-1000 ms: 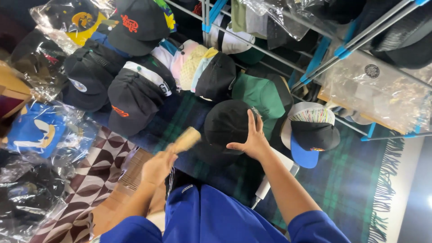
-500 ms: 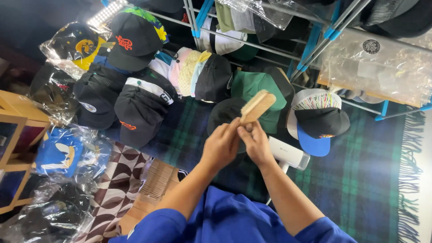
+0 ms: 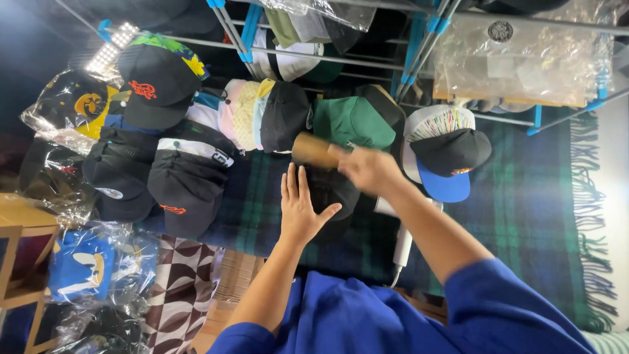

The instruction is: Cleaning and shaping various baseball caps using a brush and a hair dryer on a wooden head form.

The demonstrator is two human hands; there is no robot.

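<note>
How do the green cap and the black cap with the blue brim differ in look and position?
The green cap is one plain colour; the black cap with the blue brim is two-toned. The green cap lies behind the right hand and its wooden brush; the blue-brimmed cap sits to that hand's right, overlapping a white speckled cap. Both rest on the plaid blanket, untouched.

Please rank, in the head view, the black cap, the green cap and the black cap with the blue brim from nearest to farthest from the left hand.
From the left hand:
1. Black cap, under its fingers.
2. Green cap, just beyond, toward the rack.
3. Black cap with the blue brim, off to the right, past the right hand.
</note>
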